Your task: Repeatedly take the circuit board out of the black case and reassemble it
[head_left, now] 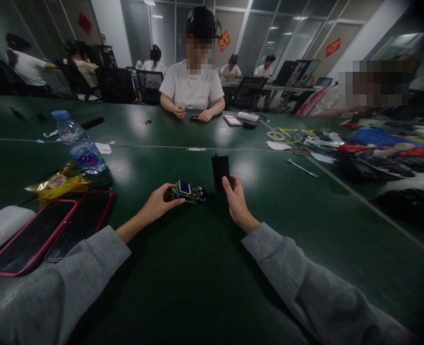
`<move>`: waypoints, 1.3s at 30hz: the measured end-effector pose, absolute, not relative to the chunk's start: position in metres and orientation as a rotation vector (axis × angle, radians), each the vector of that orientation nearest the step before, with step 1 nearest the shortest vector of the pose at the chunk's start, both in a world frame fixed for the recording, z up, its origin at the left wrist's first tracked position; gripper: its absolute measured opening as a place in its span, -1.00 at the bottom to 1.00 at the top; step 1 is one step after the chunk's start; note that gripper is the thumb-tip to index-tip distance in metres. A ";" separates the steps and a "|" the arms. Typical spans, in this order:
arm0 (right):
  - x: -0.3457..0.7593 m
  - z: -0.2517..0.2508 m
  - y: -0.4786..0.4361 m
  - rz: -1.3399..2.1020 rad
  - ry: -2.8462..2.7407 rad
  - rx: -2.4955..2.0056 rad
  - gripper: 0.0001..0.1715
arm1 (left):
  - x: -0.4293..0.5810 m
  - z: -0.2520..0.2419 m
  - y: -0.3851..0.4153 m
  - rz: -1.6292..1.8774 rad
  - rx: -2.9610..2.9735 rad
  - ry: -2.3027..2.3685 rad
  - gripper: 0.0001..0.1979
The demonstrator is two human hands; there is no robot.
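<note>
Between the thumb and fingers of my left hand (160, 200) is a green circuit board (189, 192) with a small square screen on top. The board is low over the dark green table. To its right, my right hand (236, 199) grips a flat black rectangular case (220, 171), held upright, with a small stub at its top edge. The case and the board are apart. My right thumb presses on the case's face, and the fingers behind it are partly hidden.
On the left lie a plastic bottle (80, 143), a yellow wrapper (59, 184) and two red-edged phones (35, 235). A wrench (301, 167) and tangled cables (305, 138) lie on the right. Across the table (183, 287) sits a person (193, 86) handling a small dark object.
</note>
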State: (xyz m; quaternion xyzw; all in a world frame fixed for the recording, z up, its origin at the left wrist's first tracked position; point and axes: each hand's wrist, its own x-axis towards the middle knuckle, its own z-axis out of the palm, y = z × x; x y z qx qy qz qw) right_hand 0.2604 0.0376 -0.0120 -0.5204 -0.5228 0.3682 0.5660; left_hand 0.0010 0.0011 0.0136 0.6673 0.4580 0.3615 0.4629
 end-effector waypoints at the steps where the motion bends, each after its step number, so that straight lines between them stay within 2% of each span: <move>1: 0.260 -0.011 0.037 0.868 -1.228 -1.223 -0.42 | 0.001 0.014 0.001 0.882 1.644 1.135 -0.51; 8: 0.258 -0.010 0.037 0.885 -1.165 -1.191 -0.38 | 0.000 0.014 0.001 0.860 1.658 1.163 -0.51; 19: 0.260 -0.016 0.039 0.882 -1.186 -1.167 -0.42 | 0.000 0.015 0.000 0.862 1.660 1.140 -0.51; 24: 0.258 -0.009 0.034 0.852 -1.358 -1.115 -0.44 | 0.001 0.013 0.002 0.882 1.634 1.128 -0.49; 31: 0.249 0.005 0.017 0.639 -1.737 -0.976 -0.49 | 0.000 0.010 0.004 0.872 1.596 1.117 -0.49; 39: 0.248 0.008 0.012 0.635 -1.858 -0.946 -0.48 | 0.001 0.010 0.005 0.889 1.589 1.111 -0.50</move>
